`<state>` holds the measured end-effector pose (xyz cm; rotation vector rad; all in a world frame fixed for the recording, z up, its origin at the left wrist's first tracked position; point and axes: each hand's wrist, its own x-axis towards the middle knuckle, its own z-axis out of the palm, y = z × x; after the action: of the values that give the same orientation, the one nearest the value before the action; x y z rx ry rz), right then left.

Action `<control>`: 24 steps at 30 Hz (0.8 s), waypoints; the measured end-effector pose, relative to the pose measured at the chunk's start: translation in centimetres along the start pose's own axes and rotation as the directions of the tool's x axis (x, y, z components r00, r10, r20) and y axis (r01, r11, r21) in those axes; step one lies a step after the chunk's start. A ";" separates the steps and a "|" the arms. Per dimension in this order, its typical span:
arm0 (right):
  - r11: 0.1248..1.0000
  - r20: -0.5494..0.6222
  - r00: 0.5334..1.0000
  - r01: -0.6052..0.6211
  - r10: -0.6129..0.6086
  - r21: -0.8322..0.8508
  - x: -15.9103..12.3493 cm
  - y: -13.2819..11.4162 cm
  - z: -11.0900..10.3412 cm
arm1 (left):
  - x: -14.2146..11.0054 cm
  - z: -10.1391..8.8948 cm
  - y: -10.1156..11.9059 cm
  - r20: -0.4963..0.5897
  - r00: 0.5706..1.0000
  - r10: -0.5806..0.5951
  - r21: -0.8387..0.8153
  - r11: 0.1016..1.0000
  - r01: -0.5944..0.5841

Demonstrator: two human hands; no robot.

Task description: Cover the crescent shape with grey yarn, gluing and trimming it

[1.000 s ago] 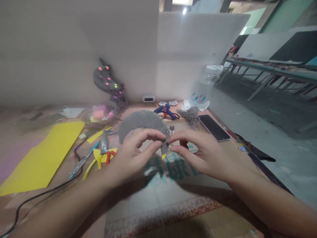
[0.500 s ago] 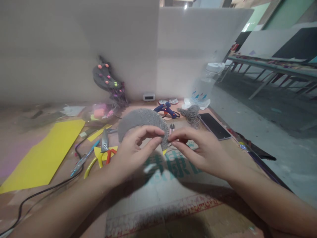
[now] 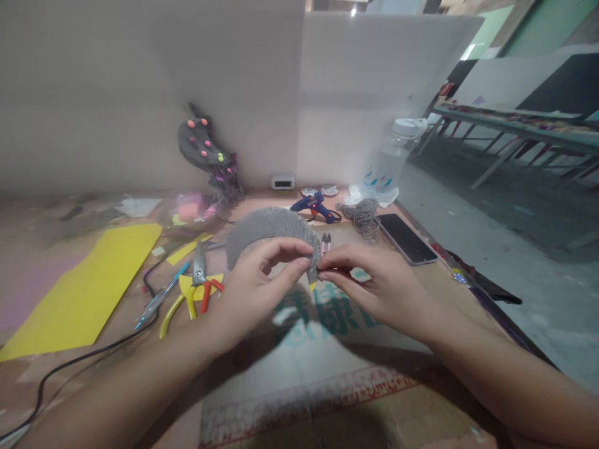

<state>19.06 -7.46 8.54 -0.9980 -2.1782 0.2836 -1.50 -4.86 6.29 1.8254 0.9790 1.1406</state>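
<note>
A grey crescent [image 3: 262, 226], wound with grey yarn along its right part, stands out behind my hands; a bit of yellow shows at its lower tip. My left hand [image 3: 269, 280] is closed in a pinch on the crescent near that tip. Right at the crescent's edge, thumb and forefinger of my right hand [image 3: 369, 280] are pressed together on the grey yarn, which the fingertips mostly hide. A loose bundle of grey yarn [image 3: 365, 215] lies beyond my right hand.
Left lie pliers [image 3: 199, 268], a blue pen [image 3: 163, 293], yellow sheet [image 3: 88, 287] and black cable [image 3: 79, 360]. Behind are a blue glue gun [image 3: 311, 204], a clear bottle [image 3: 388, 159] and a decorated dark crescent [image 3: 196, 146]. A phone [image 3: 408, 238] lies right, near the table edge.
My right fingertips have moved slightly left and down, closing together against the crescent's edge. My left hand keeps its pinch; the whole view has shifted a little.
</note>
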 end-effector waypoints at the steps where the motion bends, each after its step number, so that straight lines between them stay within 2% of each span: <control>1: 1.000 -0.006 1.000 0.014 -0.014 -0.019 -0.1 0.0 0.1 | -0.1 0.1 0.0 -0.006 1.000 -0.011 -0.024 1.000 0.011; 6: 0.966 -0.003 0.983 0.179 -0.183 -0.186 -0.7 0.5 0.4 | -0.2 0.6 0.2 -0.018 0.997 -0.072 -0.168 0.983 0.068; 9: 0.898 0.044 0.943 0.328 -0.331 -0.294 -1.0 1.0 0.6 | 0.0 0.8 0.2 0.010 0.989 -0.146 -0.249 0.958 0.144; 12: 0.856 0.049 0.911 0.402 -0.409 -0.324 -1.2 1.2 0.5 | 0.1 0.9 0.2 0.026 0.982 -0.186 -0.279 0.942 0.186; 16: 0.860 0.023 0.908 0.405 -0.419 -0.311 -1.2 1.1 0.4 | 0.1 0.8 0.2 0.043 0.980 -0.194 -0.317 0.927 0.198; 24: 0.918 -0.025 0.934 0.344 -0.356 -0.198 -1.3 0.9 0.4 | -0.1 0.6 0.1 0.056 0.982 -0.178 -0.307 0.933 0.187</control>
<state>19.83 -7.80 7.14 -0.6836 -2.3090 -0.1250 -0.97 -5.10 6.20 1.4629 0.8766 1.0835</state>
